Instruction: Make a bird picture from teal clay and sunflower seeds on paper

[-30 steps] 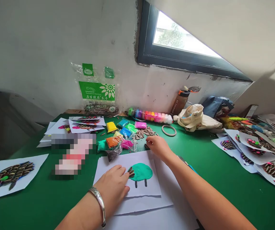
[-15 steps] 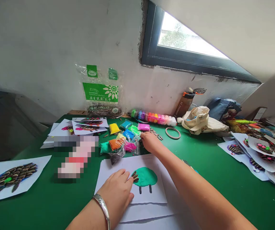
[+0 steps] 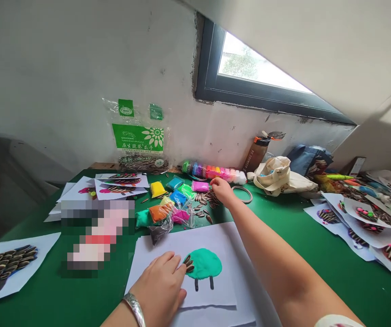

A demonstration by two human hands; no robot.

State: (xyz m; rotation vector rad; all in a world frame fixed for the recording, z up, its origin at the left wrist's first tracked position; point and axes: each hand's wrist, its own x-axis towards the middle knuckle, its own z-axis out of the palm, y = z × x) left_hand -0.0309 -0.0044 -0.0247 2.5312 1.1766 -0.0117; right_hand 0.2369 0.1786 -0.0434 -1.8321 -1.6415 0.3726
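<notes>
My left hand (image 3: 161, 284) lies flat on a white sheet of paper (image 3: 168, 245), fingers spread beside a green clay blob (image 3: 204, 263) that has two dark legs and a couple of striped seeds at its left edge. My right hand (image 3: 221, 189) is stretched far forward over a loose heap of sunflower seeds (image 3: 204, 198) on the green table (image 3: 284, 236). Its fingers are curled down onto the seeds; I cannot see whether any is pinched. Small bags of coloured clay (image 3: 168, 200) lie just left of the heap.
A seed bag (image 3: 141, 136) leans on the wall, with a row of clay tubs (image 3: 215, 171), a bottle (image 3: 256, 152), a ring (image 3: 241, 194) and a cloth bag (image 3: 277, 175). Finished seed pictures (image 3: 1, 265) lie left, more sheets (image 3: 362, 213) right.
My right hand has reached further away, from the near edge of the seed heap to its far side by the clay tubs. My left hand has stayed on the paper.
</notes>
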